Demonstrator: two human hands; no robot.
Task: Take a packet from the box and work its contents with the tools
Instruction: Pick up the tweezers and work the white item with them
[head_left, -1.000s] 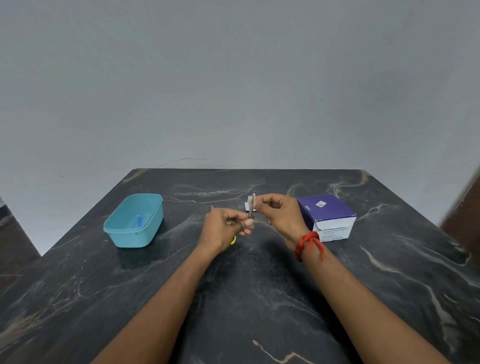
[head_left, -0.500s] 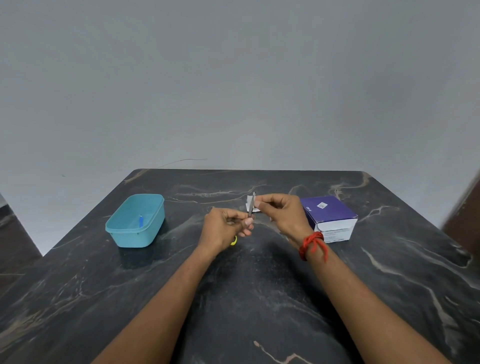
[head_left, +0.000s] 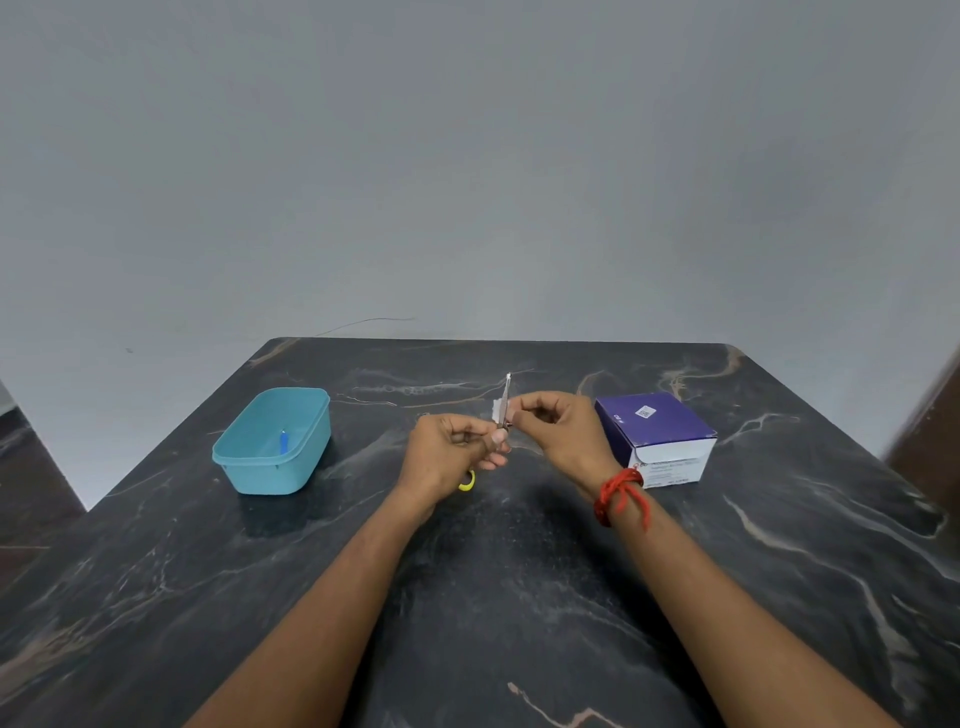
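Observation:
My left hand (head_left: 447, 457) grips a pair of small scissors (head_left: 506, 395) by the yellow handle, which shows below my fingers, and the metal blades point up. My right hand (head_left: 563, 431) pinches a small white packet (head_left: 497, 410) against the blades, above the middle of the dark marble table (head_left: 519, 597). The purple and white box (head_left: 657, 431) sits closed on the table just right of my right hand. A red thread is tied round my right wrist.
A teal plastic tub (head_left: 260, 460) stands at the left of the table with a small blue item (head_left: 283, 441) inside. A plain grey wall rises behind the table's far edge. A dark brown surface shows at the right border.
Both hands keep their hold at the same spot above the table. The scissor blades have risen very slightly at the packet.

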